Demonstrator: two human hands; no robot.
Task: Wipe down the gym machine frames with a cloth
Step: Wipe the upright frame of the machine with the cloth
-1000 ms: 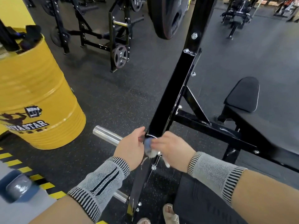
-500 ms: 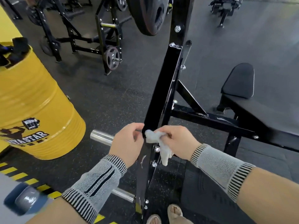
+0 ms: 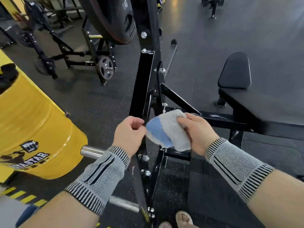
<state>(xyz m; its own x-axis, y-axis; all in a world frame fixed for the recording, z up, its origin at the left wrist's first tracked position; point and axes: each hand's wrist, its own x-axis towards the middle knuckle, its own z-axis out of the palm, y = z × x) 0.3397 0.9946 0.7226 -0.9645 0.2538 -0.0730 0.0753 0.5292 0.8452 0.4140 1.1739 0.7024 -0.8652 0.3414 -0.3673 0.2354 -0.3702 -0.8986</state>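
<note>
A black steel upright of the gym machine frame [image 3: 141, 83] rises through the middle of the view, with bolts and a diagonal brace. Just in front of it I hold a grey and blue cloth [image 3: 167, 130] spread between both hands. My right hand [image 3: 199, 132] grips its right side, fingers curled over the top edge. My left hand [image 3: 130, 135] pinches the blue left edge beside the upright. The cloth hangs off the frame, not pressed on it. Both wrists wear grey knitted sleeves.
A yellow drum [image 3: 32, 129] stands at the left. A chrome bar [image 3: 92, 152] sticks out of the frame low down. A weight plate [image 3: 115, 18] hangs above. The black bench pad [image 3: 235, 71] and seat lie right. Another rack [image 3: 74, 51] stands behind. My feet [image 3: 182, 218] are below.
The cloth was bunched in my right hand against the upright; now it is pulled away and spread open between both hands. My left hand has let go of the upright and taken the cloth's edge.
</note>
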